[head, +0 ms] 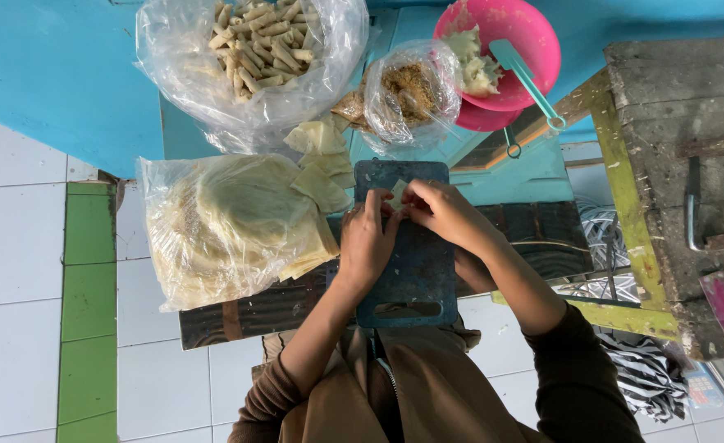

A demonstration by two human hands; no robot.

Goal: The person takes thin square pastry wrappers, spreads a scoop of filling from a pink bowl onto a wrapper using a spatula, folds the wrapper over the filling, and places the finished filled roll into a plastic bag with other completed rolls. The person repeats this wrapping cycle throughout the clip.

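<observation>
Small pale wrapper piece [398, 195] pinched betw. fingertips of both hands, left hand [367, 238] & right hand [444, 215] closed on it, over dark blue cutting board [407, 279]; left of left hand, bag of round wrappers [226, 230]; beyond the hands, bag of finished rolls [255, 49], pink bowl [513, 45]; white tile floor [13, 246], blue wall [58, 74].

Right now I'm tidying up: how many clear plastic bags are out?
3: bag of finished rolls top left, bag of wrapper sheets below it, small bag of brown filling beside the pink bowl. Others may be hidden.
</observation>
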